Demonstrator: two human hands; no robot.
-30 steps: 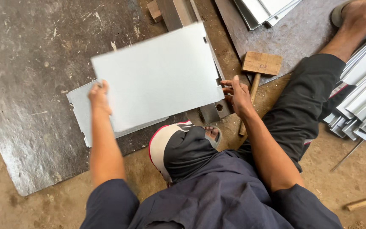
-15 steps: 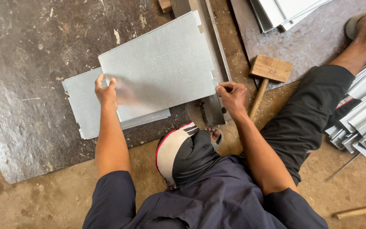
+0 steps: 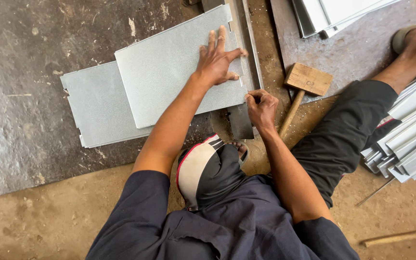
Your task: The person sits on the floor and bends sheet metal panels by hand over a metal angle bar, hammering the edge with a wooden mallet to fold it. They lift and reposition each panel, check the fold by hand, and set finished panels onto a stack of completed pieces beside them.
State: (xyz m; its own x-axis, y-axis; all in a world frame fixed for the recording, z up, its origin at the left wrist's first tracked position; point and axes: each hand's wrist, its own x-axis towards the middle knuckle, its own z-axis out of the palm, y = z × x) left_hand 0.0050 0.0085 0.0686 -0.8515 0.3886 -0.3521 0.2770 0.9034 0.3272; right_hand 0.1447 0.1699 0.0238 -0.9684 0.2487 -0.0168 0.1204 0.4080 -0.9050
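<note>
A seated worker pressed the left hand [image 3: 219,58], fingers spread flat, onto a grey metal sheet [image 3: 169,72] that had been lowered onto the stack [image 3: 95,108], while the right hand [image 3: 262,107] pinched its near corner beside a wooden mallet [image 3: 304,86].

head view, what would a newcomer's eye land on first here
First the grey metal sheet at top centre, with the left hand spread flat on it and the right hand gripping its near right corner. It overlaps a second sheet on the dark floor plate. A wooden mallet lies just right of the hands.
</note>
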